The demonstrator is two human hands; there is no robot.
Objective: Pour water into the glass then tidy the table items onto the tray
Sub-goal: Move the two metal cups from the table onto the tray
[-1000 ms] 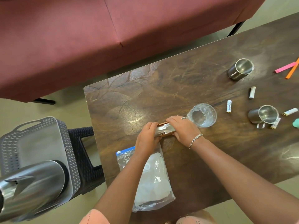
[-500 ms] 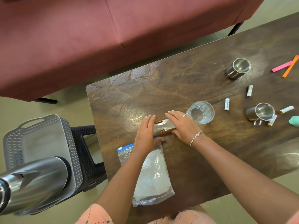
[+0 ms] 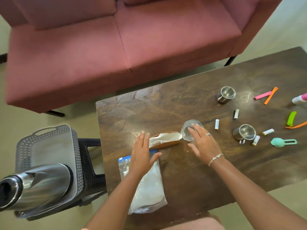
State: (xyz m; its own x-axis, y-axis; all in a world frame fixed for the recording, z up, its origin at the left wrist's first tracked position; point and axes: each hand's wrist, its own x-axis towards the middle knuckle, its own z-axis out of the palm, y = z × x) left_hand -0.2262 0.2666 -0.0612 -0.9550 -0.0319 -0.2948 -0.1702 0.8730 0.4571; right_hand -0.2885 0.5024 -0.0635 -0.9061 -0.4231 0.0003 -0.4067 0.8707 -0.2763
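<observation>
A clear glass (image 3: 191, 130) stands on the dark wooden table (image 3: 191, 176). My right hand (image 3: 203, 143) hovers over its near side with fingers spread, holding nothing. My left hand (image 3: 142, 154) is open and flat just left of a silvery wrapped bar on an orange strip (image 3: 166, 140), above a clear zip bag (image 3: 146, 185). A grey perforated tray (image 3: 49, 146) sits on a dark stool at the left, with a steel jug (image 3: 33, 186) lying on it.
Two steel mugs (image 3: 226, 94) (image 3: 244, 134), several white batteries (image 3: 216, 124), pink and orange strips (image 3: 266, 95), a green clip (image 3: 291, 118), a teal tool (image 3: 282, 142) and a white bottle (image 3: 299, 99) lie on the table's right. A pink sofa (image 3: 116, 47) stands behind.
Both hands have let go of the wrapped bar and lifted apart with fingers straightened. The right hand moved right toward the glass. The camera tilted up.
</observation>
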